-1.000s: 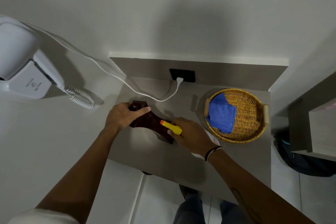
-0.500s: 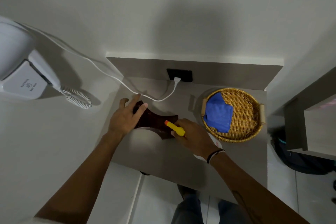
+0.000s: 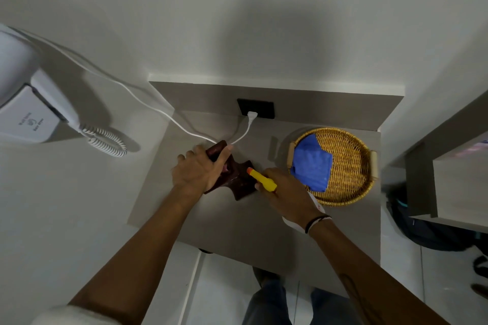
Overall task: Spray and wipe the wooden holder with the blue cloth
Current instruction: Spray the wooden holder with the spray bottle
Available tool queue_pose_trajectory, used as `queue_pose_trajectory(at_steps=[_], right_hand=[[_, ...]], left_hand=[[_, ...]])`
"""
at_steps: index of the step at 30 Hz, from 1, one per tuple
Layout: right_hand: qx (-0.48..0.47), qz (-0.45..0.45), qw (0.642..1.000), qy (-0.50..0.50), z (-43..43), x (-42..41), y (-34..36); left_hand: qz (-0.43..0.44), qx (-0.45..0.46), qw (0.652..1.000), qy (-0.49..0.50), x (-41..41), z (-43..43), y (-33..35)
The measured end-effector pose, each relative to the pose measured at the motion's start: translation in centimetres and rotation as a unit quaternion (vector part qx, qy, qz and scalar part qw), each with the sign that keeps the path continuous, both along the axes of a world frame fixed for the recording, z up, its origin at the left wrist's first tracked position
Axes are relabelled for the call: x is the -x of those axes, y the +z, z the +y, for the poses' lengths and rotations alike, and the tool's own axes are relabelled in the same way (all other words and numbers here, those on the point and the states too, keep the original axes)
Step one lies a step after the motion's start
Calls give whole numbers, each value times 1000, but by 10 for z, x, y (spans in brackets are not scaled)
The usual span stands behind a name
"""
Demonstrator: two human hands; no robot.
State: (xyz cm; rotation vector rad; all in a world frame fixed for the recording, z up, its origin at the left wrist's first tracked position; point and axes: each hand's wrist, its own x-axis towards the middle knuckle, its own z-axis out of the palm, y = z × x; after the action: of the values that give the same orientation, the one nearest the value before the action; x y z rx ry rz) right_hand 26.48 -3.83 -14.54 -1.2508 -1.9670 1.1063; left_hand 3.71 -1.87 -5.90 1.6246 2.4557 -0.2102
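Note:
The dark brown wooden holder (image 3: 239, 177) rests on the grey counter (image 3: 237, 221), tipped up at its far end. My left hand (image 3: 199, 170) grips that far end, fingers wrapped round it. My right hand (image 3: 286, 194) holds a spray bottle (image 3: 262, 180) with a yellow head and orange nozzle; the nozzle points at the holder from the right, almost touching it. The bottle's white body is mostly hidden under my wrist. The blue cloth (image 3: 313, 163) lies crumpled in the left half of a round wicker basket (image 3: 351, 166).
A white cable (image 3: 184, 128) runs from a black wall socket (image 3: 255, 109) across the counter's back left corner, just behind the holder. A white wall-mounted hair dryer (image 3: 29, 108) with a coiled cord hangs at the left. A dark bag (image 3: 433, 229) lies on the floor at right.
My left hand went from lying flat on the holder to gripping its far end, and the holder is turned and tipped up. The spray nozzle stays close to it.

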Motion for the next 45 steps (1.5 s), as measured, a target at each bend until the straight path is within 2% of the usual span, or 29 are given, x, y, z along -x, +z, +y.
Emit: queue_pose_trajectory(at_steps=[2, 5, 8, 11, 15, 22, 26, 30, 35, 45], right_hand=[[-6, -2, 1000, -4, 1, -1, 2], [-6, -13, 1000, -14, 3, -5, 2], [-4, -12, 1000, -21, 1, -10, 1], [4, -12, 1000, -25, 0, -15, 1], [4, -11, 1000, -26, -2, -18, 1], [10, 4, 999, 32, -4, -9, 13], [-2, 21, 998, 59, -7, 6, 24], [3, 24, 998, 54, -8, 18, 28], [-7, 4, 999, 53, -5, 24, 26], [5, -5, 998, 67, 2, 12, 20]], left_hand=[[43, -4, 999, -22, -5, 2, -3], [35, -60, 997, -33, -11, 2, -8], [-40, -115, 986, -114, -10, -2, -17], [-116, -128, 963, -205, -3, -4, -17], [-63, -112, 954, -269, 6, -7, -15], [-24, -172, 973, -153, 21, 3, 4], [-56, -146, 988, -14, 43, -1, 10], [-89, -126, 987, 52, 58, -4, 11], [-131, -130, 979, 86, 65, -7, 11], [-139, -132, 977, 95, 63, -8, 14]])
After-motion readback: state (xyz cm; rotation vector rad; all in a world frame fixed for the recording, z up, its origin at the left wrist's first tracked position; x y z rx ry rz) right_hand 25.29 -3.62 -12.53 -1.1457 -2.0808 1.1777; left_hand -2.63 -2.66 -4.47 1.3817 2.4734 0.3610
